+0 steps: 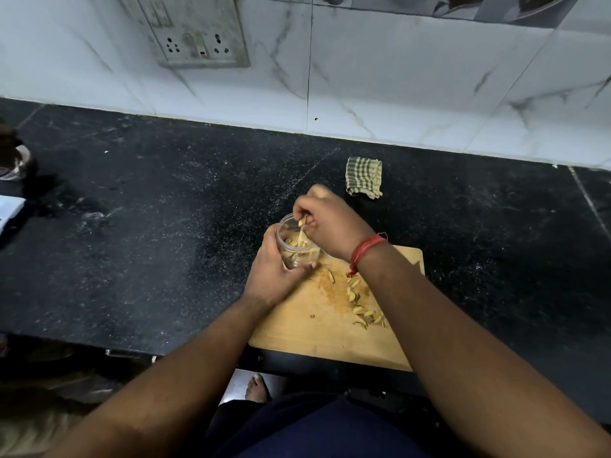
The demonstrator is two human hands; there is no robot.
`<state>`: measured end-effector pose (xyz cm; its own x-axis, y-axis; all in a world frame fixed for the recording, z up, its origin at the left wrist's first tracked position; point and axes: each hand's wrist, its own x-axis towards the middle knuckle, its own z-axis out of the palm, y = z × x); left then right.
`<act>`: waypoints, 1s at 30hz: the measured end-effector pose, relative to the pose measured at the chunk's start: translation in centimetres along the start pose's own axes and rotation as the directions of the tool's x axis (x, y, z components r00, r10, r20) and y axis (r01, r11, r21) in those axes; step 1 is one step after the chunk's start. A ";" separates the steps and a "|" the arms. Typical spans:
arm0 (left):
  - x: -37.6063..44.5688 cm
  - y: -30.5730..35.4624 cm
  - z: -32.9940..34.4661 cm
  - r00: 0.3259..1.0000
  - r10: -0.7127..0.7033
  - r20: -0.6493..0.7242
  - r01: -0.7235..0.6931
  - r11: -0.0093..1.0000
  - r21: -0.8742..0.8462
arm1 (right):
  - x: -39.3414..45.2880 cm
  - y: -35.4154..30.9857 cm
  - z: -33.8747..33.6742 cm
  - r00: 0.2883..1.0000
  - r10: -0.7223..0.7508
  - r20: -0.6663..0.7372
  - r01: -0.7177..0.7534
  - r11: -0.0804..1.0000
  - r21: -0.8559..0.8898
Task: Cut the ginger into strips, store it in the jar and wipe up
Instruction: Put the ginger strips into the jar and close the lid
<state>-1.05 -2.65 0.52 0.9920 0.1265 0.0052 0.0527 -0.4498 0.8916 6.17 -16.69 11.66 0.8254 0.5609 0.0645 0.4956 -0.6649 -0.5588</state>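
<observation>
- Ginger strips (362, 304) lie scattered on the right part of a wooden board (317, 332), which sits on a black counter (148, 226) with its near edge overhanging the counter's front.
- Jar (295, 243), clear plastic and without a lid, stands tilted at the board's far left corner; some strips already lie inside it.
- Left hand (276, 269) grasps the jar from the near left side, fingers curled round its wall, thumb lying along its near base.
- Right hand (330, 223) is over the jar's mouth, fingertips bunched and pinching a few strips that hang down into the opening; how many it holds is hard to tell, since they blur together.
- Red thread (365, 252) is wound round the right wrist.
- Orange-brown stain (334, 292) marks the board's middle, just left of the loose strips.
- Checked cloth (364, 176), folded, lies on the counter beyond the right hand, apart from the board and near the wall.
- Wall of white marbled tile (396, 77) rises behind the counter, with a socket plate (193, 34) at upper left.
- Dark vessel (15, 157) stands at the counter's far left edge, only partly in view.
</observation>
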 end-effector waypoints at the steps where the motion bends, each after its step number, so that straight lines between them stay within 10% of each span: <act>1: 0.0 0.0 0.0 1.000 -0.004 0.004 0.004 1.000 0.006 | -0.1 0.2 0.2 1.000 -0.013 0.022 0.013 1.000 -0.025; 9: 0.3 -0.8 0.2 1.000 -0.007 -0.014 0.007 1.000 0.004 | -3.3 4.1 -2.0 0.978 0.191 -0.080 -0.177 0.971 0.162; 14: 0.2 -0.7 0.3 1.000 -0.006 -0.017 0.007 1.000 0.009 | -9.0 7.0 -1.0 0.851 0.378 0.364 -0.234 0.894 -0.382; 18: 0.1 -0.6 0.3 1.000 -0.008 -0.018 0.008 1.000 -0.002 | -12.0 6.9 1.6 0.777 0.438 0.451 -0.185 0.845 -0.502; 30: 0.0 -0.6 0.5 1.000 -0.012 -0.028 0.012 1.000 0.010 | -9.3 7.0 3.5 0.921 0.271 0.279 -0.239 0.960 -0.143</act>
<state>-1.01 -2.80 -0.23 0.9877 0.1563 0.0075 0.0656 -0.4567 0.8872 1.04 -24.81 4.30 0.8194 0.4738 -0.3227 0.3171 -0.8435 -0.4336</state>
